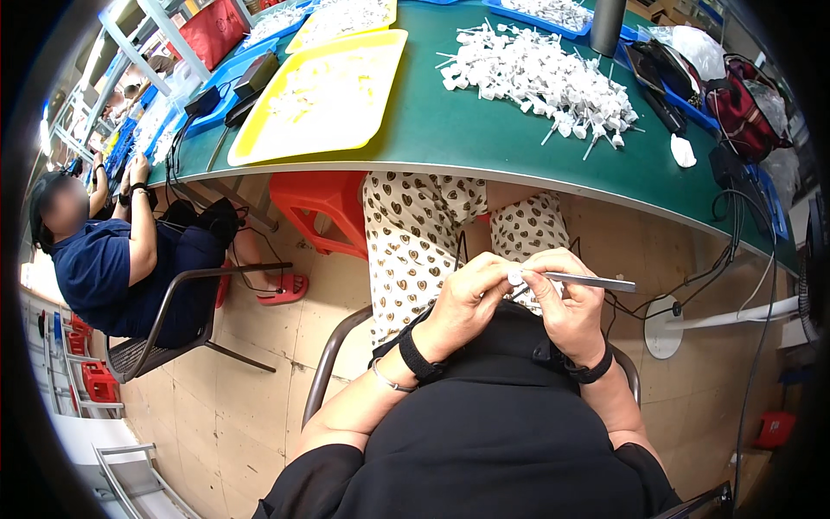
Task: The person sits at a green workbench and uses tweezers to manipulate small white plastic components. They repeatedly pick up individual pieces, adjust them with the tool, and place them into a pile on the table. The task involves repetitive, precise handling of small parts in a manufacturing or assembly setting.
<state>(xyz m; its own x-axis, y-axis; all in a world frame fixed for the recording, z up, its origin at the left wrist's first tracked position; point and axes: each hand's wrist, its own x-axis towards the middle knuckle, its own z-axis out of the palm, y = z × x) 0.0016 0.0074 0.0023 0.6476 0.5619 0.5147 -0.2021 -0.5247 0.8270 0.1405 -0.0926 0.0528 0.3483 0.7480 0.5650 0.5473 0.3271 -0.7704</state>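
Observation:
My left hand is closed in a pinch around a small white plastic piece, held above my lap. Beside it, my right hand grips a slim, flat grey metal tool whose blunt end sticks out to the right; its kind cannot be made out. The tool's other end lies among the fingers by the white piece. On the green table ahead lies a loose heap of small white plastic parts with thin stems.
A yellow tray holding pale pieces overhangs the table's front edge. A red stool stands beneath. Cables hang at the right near a white stand. A seated co-worker works at the left. A dark red bag lies right.

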